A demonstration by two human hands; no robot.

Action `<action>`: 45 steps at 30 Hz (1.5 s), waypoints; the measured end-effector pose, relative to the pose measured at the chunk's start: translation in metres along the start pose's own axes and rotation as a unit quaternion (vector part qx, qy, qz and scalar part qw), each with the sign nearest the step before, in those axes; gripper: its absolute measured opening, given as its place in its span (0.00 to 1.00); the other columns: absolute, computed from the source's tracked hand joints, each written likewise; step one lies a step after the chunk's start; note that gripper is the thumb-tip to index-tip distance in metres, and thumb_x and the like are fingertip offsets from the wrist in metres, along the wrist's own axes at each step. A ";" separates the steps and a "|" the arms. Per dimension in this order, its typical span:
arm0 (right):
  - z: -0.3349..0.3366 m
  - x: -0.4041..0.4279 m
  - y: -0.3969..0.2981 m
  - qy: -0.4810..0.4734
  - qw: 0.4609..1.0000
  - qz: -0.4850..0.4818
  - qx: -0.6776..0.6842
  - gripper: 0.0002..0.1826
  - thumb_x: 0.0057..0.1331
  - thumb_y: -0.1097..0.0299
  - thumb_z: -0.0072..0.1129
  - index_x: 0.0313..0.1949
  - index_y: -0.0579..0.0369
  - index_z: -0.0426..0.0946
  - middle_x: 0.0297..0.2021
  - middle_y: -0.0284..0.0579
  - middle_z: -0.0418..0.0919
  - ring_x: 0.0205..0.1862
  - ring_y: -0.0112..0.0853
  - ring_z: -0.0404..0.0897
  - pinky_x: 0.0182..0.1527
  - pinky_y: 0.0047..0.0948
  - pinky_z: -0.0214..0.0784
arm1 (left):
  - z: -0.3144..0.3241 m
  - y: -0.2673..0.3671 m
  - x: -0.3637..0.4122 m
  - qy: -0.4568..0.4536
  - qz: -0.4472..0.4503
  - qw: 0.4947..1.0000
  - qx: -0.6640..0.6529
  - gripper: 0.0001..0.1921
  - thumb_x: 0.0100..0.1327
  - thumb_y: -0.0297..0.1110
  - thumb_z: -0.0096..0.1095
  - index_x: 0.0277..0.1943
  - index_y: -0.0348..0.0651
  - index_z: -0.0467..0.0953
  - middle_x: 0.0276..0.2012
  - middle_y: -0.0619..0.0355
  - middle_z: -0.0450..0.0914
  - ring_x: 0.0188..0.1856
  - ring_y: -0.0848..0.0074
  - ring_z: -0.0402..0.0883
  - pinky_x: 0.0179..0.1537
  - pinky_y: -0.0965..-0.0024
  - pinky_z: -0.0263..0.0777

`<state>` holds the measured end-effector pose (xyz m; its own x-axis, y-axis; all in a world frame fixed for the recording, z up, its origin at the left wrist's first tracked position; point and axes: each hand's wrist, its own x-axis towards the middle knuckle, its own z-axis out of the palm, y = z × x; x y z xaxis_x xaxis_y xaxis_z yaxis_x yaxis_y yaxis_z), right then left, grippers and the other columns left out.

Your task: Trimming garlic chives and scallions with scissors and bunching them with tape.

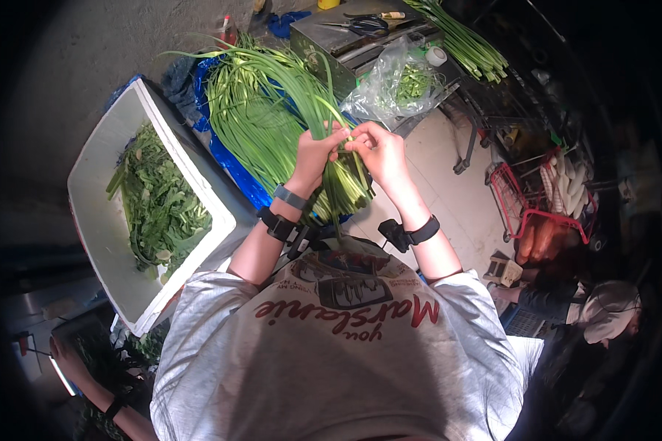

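Observation:
A thick pile of garlic scapes lies in a container lined with blue plastic before me. My left hand is wrapped around a bunch of long scapes, held above the pile. Their thin tips trail away from me, and some stems hang below the fist. Close beside it, my right hand pinches a pale green stalk between thumb and fingers. The two hands nearly meet at the bunch; its far side is hidden by my left fingers.
Leafy trimmings fill part of a white foam box at left. A metal cabinet carries scissors; a clear plastic bag lies beside it. Tied green stalks and a red cart are at right. Other people work at both sides.

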<state>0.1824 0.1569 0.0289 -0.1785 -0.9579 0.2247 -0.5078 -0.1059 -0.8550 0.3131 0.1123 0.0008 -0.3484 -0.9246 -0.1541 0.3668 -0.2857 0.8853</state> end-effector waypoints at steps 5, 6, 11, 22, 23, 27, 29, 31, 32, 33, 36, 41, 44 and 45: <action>0.006 -0.004 -0.001 0.004 1.000 0.005 -0.022 0.06 0.51 0.75 0.64 0.28 0.60 0.76 0.20 0.38 0.77 0.22 0.18 0.72 0.28 0.20 0.66 | -0.005 0.004 -0.007 -0.003 0.011 1.000 0.003 0.05 0.55 0.27 0.62 0.32 0.37 0.74 0.21 0.67 0.70 0.20 0.89 0.64 0.19 0.84 0.55; 0.007 -0.008 -0.002 -0.004 1.000 0.013 -0.028 0.06 0.51 0.74 0.64 0.27 0.60 0.76 0.20 0.38 0.77 0.22 0.17 0.71 0.28 0.19 0.66 | -0.007 0.003 -0.011 0.000 0.012 1.000 0.004 0.05 0.55 0.27 0.62 0.32 0.37 0.74 0.21 0.67 0.70 0.20 0.89 0.64 0.19 0.84 0.55; 0.003 -0.009 -0.008 -0.082 0.996 0.012 -0.033 0.07 0.52 0.72 0.64 0.26 0.61 0.76 0.19 0.37 0.76 0.23 0.19 0.71 0.29 0.21 0.66 | -0.015 0.000 -0.021 0.010 -0.002 1.000 -0.009 0.05 0.54 0.27 0.64 0.31 0.38 0.74 0.21 0.67 0.71 0.18 0.88 0.64 0.18 0.84 0.55; 0.011 -0.014 0.006 -0.159 0.982 -0.104 0.011 0.06 0.50 0.80 0.58 0.27 0.60 0.69 0.32 0.40 0.71 0.28 0.26 0.72 0.30 0.22 0.67 | -0.034 -0.010 -0.012 0.096 0.018 0.993 -0.068 0.06 0.55 0.30 0.63 0.31 0.39 0.74 0.19 0.69 0.66 0.19 0.88 0.62 0.19 0.83 0.54; 0.006 -0.014 0.010 -0.163 0.983 -0.080 0.015 0.06 0.50 0.80 0.58 0.27 0.60 0.69 0.30 0.39 0.71 0.28 0.24 0.71 0.29 0.21 0.65 | -0.033 -0.008 -0.006 0.108 0.028 0.991 -0.072 0.06 0.55 0.30 0.63 0.31 0.39 0.74 0.19 0.69 0.66 0.19 0.88 0.62 0.19 0.83 0.54; -0.039 -0.015 0.059 -0.208 0.977 -0.033 -0.009 0.06 0.52 0.79 0.59 0.24 0.60 0.69 0.24 0.35 0.72 0.24 0.18 0.67 0.27 0.18 0.62 | -0.022 -0.007 0.014 0.154 0.036 0.980 -0.117 0.06 0.57 0.28 0.60 0.37 0.36 0.74 0.26 0.68 0.69 0.23 0.88 0.63 0.20 0.82 0.57; -0.072 -0.005 0.083 -0.217 0.976 0.010 -0.011 0.07 0.52 0.78 0.60 0.24 0.60 0.69 0.21 0.33 0.70 0.22 0.16 0.65 0.26 0.17 0.61 | -0.007 -0.010 0.029 0.187 0.055 0.971 -0.139 0.08 0.58 0.27 0.60 0.39 0.34 0.74 0.27 0.67 0.70 0.24 0.88 0.64 0.19 0.83 0.56; -0.106 0.006 0.098 -0.154 0.984 0.082 -0.039 0.07 0.53 0.76 0.61 0.24 0.59 0.70 0.16 0.28 0.67 0.21 0.14 0.62 0.25 0.16 0.59 | 0.010 -0.018 0.038 0.181 0.066 0.969 -0.152 0.11 0.58 0.27 0.59 0.42 0.31 0.72 0.27 0.66 0.69 0.24 0.88 0.64 0.19 0.83 0.57; -0.122 0.021 0.105 -0.127 0.989 0.070 -0.041 0.07 0.54 0.75 0.62 0.24 0.58 0.70 0.16 0.26 0.68 0.20 0.13 0.63 0.24 0.15 0.58 | 0.020 -0.021 0.043 0.182 0.068 0.969 -0.156 0.11 0.59 0.27 0.58 0.43 0.31 0.72 0.28 0.65 0.70 0.24 0.88 0.64 0.20 0.84 0.56; -0.135 0.034 0.113 -0.097 0.991 0.087 -0.029 0.08 0.54 0.75 0.62 0.24 0.57 0.70 0.16 0.26 0.68 0.20 0.13 0.63 0.24 0.14 0.57 | 0.032 -0.025 0.048 0.177 0.067 0.969 -0.157 0.11 0.59 0.27 0.58 0.43 0.31 0.71 0.29 0.64 0.70 0.24 0.87 0.64 0.20 0.84 0.56; -0.155 0.094 0.138 -0.034 0.999 0.035 -0.012 0.08 0.52 0.74 0.63 0.25 0.58 0.71 0.16 0.29 0.70 0.21 0.15 0.64 0.25 0.16 0.59 | 0.068 -0.036 0.064 0.201 0.058 0.967 -0.143 0.11 0.59 0.26 0.57 0.44 0.32 0.72 0.27 0.67 0.69 0.24 0.87 0.64 0.20 0.84 0.57; -0.138 0.190 0.198 -0.041 0.993 -0.085 -0.072 0.09 0.51 0.76 0.58 0.34 0.55 0.73 0.19 0.41 0.75 0.23 0.32 0.75 0.28 0.28 0.67 | 0.112 -0.053 0.096 0.206 0.073 0.963 -0.160 0.11 0.57 0.26 0.60 0.43 0.34 0.72 0.28 0.66 0.70 0.23 0.88 0.64 0.19 0.84 0.58; -0.138 0.202 0.180 -0.056 0.972 -0.137 -0.183 0.10 0.54 0.74 0.54 0.38 0.51 0.74 0.22 0.48 0.77 0.27 0.42 0.77 0.31 0.35 0.68 | 0.130 -0.058 0.107 0.231 0.093 0.955 -0.164 0.11 0.56 0.26 0.61 0.42 0.34 0.73 0.29 0.66 0.71 0.23 0.88 0.64 0.19 0.84 0.58; -0.143 0.194 0.163 -0.053 0.965 -0.142 -0.215 0.10 0.55 0.72 0.53 0.39 0.50 0.74 0.23 0.51 0.77 0.30 0.46 0.77 0.32 0.38 0.68 | 0.136 -0.058 0.107 0.243 0.103 0.953 -0.152 0.10 0.57 0.26 0.61 0.42 0.35 0.73 0.28 0.66 0.70 0.23 0.88 0.64 0.19 0.84 0.58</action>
<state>-0.0553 -0.0083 -0.0001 0.0940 -0.9311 0.3524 -0.8307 -0.2685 -0.4877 0.1375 0.0645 -0.0068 0.1712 -0.9555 -0.2401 0.6428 -0.0763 0.7622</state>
